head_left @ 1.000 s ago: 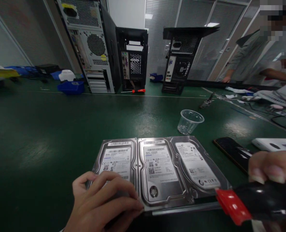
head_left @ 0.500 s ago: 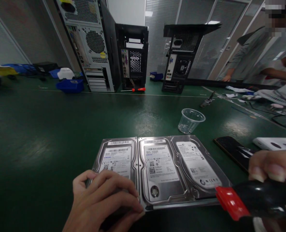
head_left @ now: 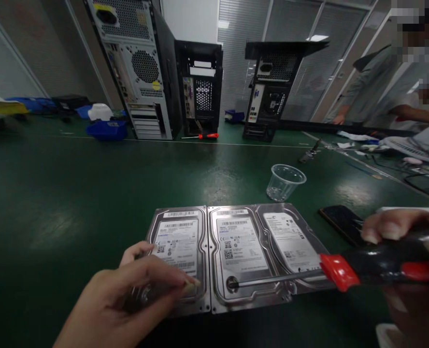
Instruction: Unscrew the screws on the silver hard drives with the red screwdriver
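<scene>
Three hard drives lie side by side, touching, label up, on the green bench (head_left: 55, 193) just in front of the person. The left hand (head_left: 127, 299) rests on the near end of the left drive (head_left: 176, 251), fingers (head_left: 185, 282) spread flat and pressing down, gripping nothing. The right hand (head_left: 403, 241) is wrapped around the black-and-red handle of a screwdriver (head_left: 339, 271), whose thin shaft reaches leftward over the right drive (head_left: 290, 246) so that the tip sits at the round hub near the front edge of the middle drive (head_left: 239, 251). The step in hand looks like seating the tip in that fastener. The shaft lies at a very low angle, and I judge that a tip held this flat will ride out of the recess and scratch the lid; raising the handle until the shaft stands closer to upright over the hub would help. The steadying hand is on the neighbouring drive, not the one being worked, so moving it onto the middle drive would probably stop that drive turning or sliding. A clear cup (head_left: 285, 181) stands behind the drives, and a dark phone (head_left: 339, 220) lies close under the right hand; both seem clear of the tool.
</scene>
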`<state>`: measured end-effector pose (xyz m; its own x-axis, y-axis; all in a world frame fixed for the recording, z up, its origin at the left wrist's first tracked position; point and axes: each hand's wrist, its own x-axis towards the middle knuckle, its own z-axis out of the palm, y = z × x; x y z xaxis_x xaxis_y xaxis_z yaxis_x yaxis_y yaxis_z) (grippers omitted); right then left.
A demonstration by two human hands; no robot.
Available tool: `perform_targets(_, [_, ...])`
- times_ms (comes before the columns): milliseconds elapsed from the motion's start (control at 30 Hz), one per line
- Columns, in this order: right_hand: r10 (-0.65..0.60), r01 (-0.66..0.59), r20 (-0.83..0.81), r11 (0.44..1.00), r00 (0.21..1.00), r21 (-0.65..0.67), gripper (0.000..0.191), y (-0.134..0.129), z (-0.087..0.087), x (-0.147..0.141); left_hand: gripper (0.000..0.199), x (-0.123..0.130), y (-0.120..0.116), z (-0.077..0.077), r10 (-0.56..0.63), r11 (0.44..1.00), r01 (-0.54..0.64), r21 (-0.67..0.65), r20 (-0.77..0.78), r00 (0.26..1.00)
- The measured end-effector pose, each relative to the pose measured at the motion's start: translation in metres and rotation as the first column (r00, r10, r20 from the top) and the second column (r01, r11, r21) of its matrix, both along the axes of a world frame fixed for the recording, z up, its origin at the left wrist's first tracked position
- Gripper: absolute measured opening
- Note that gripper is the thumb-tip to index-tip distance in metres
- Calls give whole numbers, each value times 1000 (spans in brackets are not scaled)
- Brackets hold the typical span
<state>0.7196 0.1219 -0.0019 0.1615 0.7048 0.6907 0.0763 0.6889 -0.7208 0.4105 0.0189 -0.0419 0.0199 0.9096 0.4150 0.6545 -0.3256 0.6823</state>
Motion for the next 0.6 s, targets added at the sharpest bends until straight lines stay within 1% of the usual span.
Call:
perform_targets(67, [32,-33,-29,999,999,-23,31,-1,3,1,22,-4,5,4,59,997,-55,-53,81,995])
perform_targets(133, [49,-51,-45,997,998,-55,31,-2,4,3,30,-8,11,10,54,993,-45,-111,85,995])
perform_targets(267, [45,-48,-39,996,998,-75,31,-3,3,5,13,-10,20,22,-23,992,22,-126,-10,1000])
perform_targets(367, [32,-34,-18,996,999,-77,31,-3,4,2,9,-3,15,20,-30,994,20,-109,-95,995])
perform_targets(467, [42,-44,-23,995,999,-86,31,-5,5,-2,15,14,0,9,14,999,-23,-35,-221,975])
perform_targets(500, [47,-50,-28,994,998,-101,30,-6,5,-3,17,20,-6,5,54,998,-51,21,-258,965])
perform_targets(533, [52,-54,-28,993,998,-103,30,-7,5,-5,15,27,-11,1,92,994,-70,85,-287,953])
perform_targets(600, [52,-54,-21,993,998,-105,29,-9,3,-7,11,38,-18,-4,187,977,-137,165,-341,921])
